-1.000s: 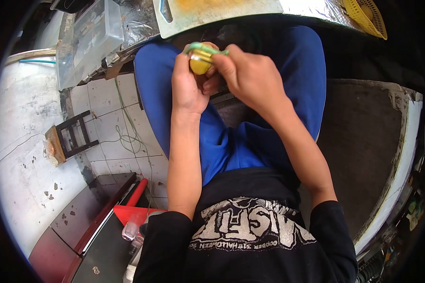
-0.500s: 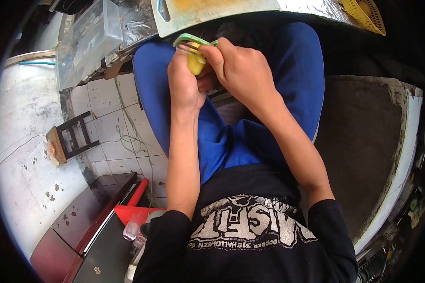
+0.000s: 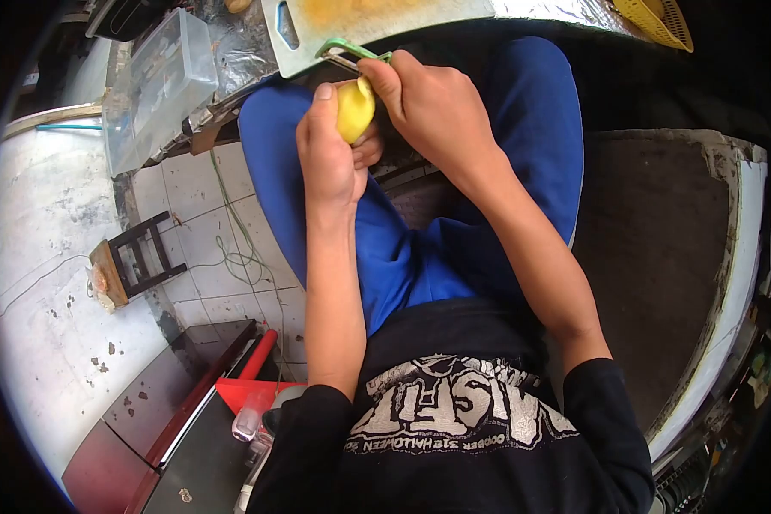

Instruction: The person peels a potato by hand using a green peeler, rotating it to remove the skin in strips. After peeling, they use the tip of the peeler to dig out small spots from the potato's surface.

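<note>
My left hand (image 3: 332,154) is wrapped round a yellow, peeled-looking piece of fruit or vegetable (image 3: 355,111), its thumb pointing up along the side. To the right of it, my right hand (image 3: 428,107) grips a green-framed peeler (image 3: 344,47) with a metal blade. The peeler's head lies just above the top of the yellow piece. Both hands are over the gap between my blue-trousered knees, below the edge of a stained cutting board (image 3: 343,43).
A clear plastic box (image 3: 167,86) stands at the upper left, and a yellow basket (image 3: 660,21) at the upper right. On the left are a small dark stool-like frame (image 3: 137,259) and green string (image 3: 242,257) on the tiles. A red object (image 3: 253,390) lies lower left.
The peeler has moved up off the yellow piece, which now shows more fully in my left hand. My left thumb has straightened upward. The view has shifted slightly.
</note>
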`<state>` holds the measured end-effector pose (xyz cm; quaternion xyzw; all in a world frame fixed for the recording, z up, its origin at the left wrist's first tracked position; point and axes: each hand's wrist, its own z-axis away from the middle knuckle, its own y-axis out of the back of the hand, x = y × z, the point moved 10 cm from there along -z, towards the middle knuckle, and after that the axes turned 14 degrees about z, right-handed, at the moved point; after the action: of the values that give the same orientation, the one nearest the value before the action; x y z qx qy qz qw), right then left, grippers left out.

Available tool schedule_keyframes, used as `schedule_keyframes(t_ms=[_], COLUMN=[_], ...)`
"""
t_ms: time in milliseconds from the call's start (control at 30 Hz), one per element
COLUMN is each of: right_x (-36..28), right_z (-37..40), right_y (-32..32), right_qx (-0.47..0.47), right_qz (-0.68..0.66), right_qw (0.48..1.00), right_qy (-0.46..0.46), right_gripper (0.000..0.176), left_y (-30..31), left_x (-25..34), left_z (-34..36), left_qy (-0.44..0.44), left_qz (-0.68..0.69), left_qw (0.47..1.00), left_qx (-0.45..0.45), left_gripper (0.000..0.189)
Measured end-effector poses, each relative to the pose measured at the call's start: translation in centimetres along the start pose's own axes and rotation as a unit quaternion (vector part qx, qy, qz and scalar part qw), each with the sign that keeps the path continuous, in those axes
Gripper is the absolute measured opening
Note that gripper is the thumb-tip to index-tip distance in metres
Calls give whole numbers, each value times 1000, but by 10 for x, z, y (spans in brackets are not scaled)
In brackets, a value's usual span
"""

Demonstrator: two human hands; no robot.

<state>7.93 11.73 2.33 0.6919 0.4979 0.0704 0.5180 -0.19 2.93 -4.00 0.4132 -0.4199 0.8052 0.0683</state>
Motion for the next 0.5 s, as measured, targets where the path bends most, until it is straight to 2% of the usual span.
schedule_keyframes(t_ms=[167, 267, 500], right_x=[14, 22, 29], right_z=[-4, -5, -1], right_y=[11, 15, 21], right_qx=[33, 19, -3], right_qz=[-32, -42, -67], right_qw=[999, 997, 994], right_qy=[-29, -54, -82], right_gripper=[49, 49, 49], left_y=[0, -7, -10], left_x=[-1, -2, -11], left_z=[-1, 0, 0], left_qy=[22, 40, 101], left_qz=[35, 41, 122], left_qw=[998, 995, 983], left_qx=[-43, -80, -88], left_gripper=[44, 44, 46])
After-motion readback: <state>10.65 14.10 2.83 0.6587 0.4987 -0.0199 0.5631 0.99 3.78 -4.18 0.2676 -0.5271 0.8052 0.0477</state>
